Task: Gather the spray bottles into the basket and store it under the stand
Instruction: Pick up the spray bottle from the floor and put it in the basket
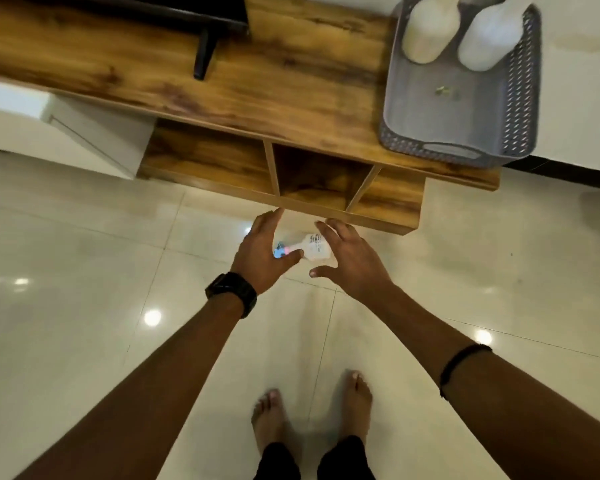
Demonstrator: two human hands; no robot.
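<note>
Hands, left (257, 252) and right (350, 258), spread open above spray bottle (312, 249) lying before stand (291, 98); best gripped round its body

The only print in view is a few lines of dark text on the white spray bottle (314, 249) lying on the floor just in front of the wooden stand (291, 81); the letters are too small and blurred to read.
</note>
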